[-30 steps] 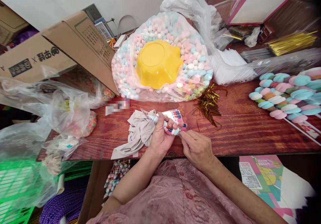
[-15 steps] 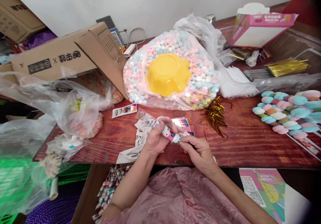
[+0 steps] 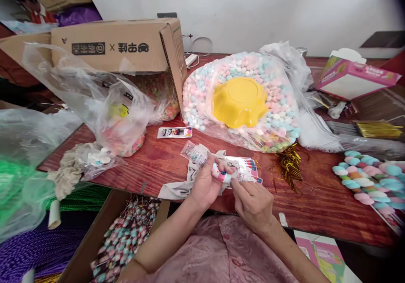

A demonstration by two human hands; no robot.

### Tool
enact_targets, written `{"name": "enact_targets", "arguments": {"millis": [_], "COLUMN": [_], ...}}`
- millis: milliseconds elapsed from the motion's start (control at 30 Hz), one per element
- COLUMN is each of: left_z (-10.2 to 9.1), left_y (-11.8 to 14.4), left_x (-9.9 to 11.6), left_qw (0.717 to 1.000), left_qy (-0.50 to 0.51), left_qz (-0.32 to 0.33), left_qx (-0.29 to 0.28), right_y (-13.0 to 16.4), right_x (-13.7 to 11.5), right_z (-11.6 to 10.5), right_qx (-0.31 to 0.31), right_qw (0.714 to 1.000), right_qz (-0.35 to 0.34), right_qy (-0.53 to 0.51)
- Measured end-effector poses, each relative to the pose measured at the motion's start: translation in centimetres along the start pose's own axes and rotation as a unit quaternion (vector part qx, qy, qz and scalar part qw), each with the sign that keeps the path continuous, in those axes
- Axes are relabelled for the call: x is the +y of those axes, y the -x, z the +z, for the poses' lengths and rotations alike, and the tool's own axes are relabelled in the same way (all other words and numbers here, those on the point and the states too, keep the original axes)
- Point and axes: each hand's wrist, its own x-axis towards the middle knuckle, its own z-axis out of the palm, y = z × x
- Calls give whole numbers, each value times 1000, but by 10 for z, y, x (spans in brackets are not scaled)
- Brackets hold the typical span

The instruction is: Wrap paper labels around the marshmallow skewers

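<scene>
My left hand (image 3: pixel 204 186) is closed around a printed clear plastic packet (image 3: pixel 196 153), with pastel sweets apparently inside. The packet slants from upper left to lower right, and its middle is partly covered by my fingers. At the packet's lower right end, my right hand (image 3: pixel 253 202) makes a pinch; whatever sits between those fingertips is hidden. Beneath the hands lie a grey cloth (image 3: pixel 175 191) and a fanned stack of printed packets (image 3: pixel 249 167). A single flat printed packet (image 3: pixel 174 132) rests farther back to the left.
A big clear bag of pastel marshmallows (image 3: pixel 199 88) carries an upturned yellow bowl (image 3: pixel 240 101). Gold twist ties (image 3: pixel 289 164) lie right of the hands, and marshmallow skewers (image 3: pixel 367 177) farther right. A cardboard box (image 3: pixel 110 50) stands left. Below the table edge, a box holds wrapped sweets (image 3: pixel 123 232).
The view has turned left, so the tabletop things appear farther right. My right hand has curled its fingers more tightly at the packet's end; my left hand still holds the packet.
</scene>
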Motion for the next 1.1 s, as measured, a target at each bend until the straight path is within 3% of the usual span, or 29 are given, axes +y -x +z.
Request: {"name": "enact_targets", "arguments": {"millis": [100,167,267,333,400,533,700,800,967,1100], "left_z": [-5,-7,-8,-8,-7,-7,-5,-1,4,2], "left_y": [8,11,12,12,10,5,3,5,11,13], "left_x": [0,1,3,4,5,5,-9,-20,-40,-53], "left_qw": [999,997,994,994,996,999,997,995,989,980], "left_qy": [-31,-43,-64,-66,-54,-27,-48,-58,-130,-192], "left_qz": [-9,-20,-21,-19,-14,2,-37,-53,-65,-50], "left_qx": [-36,-56,-83,-84,-65,-21,-46,-66,-25,-7], "right_y": [-6,-11,-17,-18,-16,-2,8,4,-5,-2], "right_x": [-4,-7,-11,-14,-15,-9,-8,-11,-14,-14], "right_z": [1,2,4,2,-1,-11,-15,-14,-9,-2], "right_qx": [-67,-137,-190,-187,-169,-122,-105,-88,-46,-25], "right_qw": [981,919,796,767,788,862,912,903,834,831], "right_qz": [101,210,323,343,342,317,255,272,362,360], "right_qy": [-153,-302,-475,-509,-483,-377,-303,-320,-415,-424]}}
